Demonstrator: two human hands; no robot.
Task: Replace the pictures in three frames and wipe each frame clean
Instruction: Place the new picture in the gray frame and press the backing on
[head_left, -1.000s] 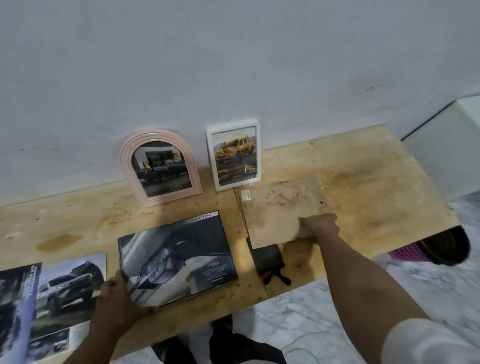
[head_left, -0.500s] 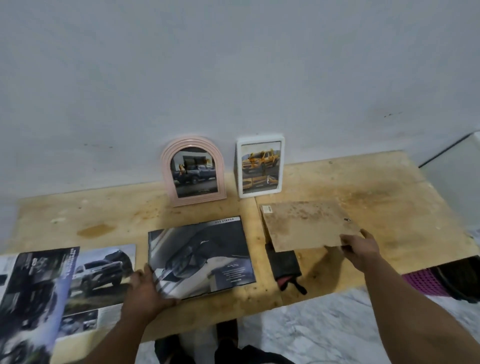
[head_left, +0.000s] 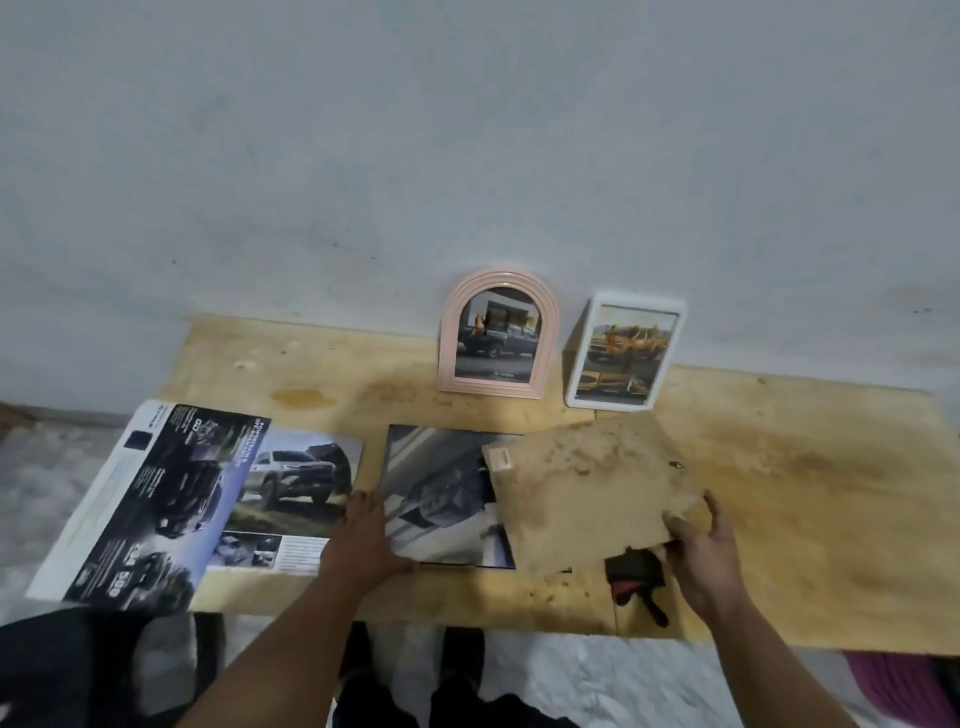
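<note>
A pink arched frame (head_left: 497, 335) and a white rectangular frame (head_left: 622, 356) stand against the wall, each with a car picture in it. A dark-edged frame with a grey car picture (head_left: 439, 493) lies flat on the wooden table (head_left: 805, 509). My left hand (head_left: 366, 538) presses flat on its left edge. My right hand (head_left: 701, 545) grips the near right corner of a stained brown backing board (head_left: 592, 488), held tilted so its left part overlaps the flat frame. A dark cloth (head_left: 636, 574) lies under the board's near edge.
An open car brochure (head_left: 197, 493) lies at the table's left, hanging over the edge. The pale wall runs right behind the standing frames. A pink basket (head_left: 904, 686) shows under the table's right end. My legs are below the near edge.
My right hand has carried the backing board leftwards until it overlaps the flat frame, uncovering more of the dark cloth. My left hand stays on the frame. The camera has turned left.
</note>
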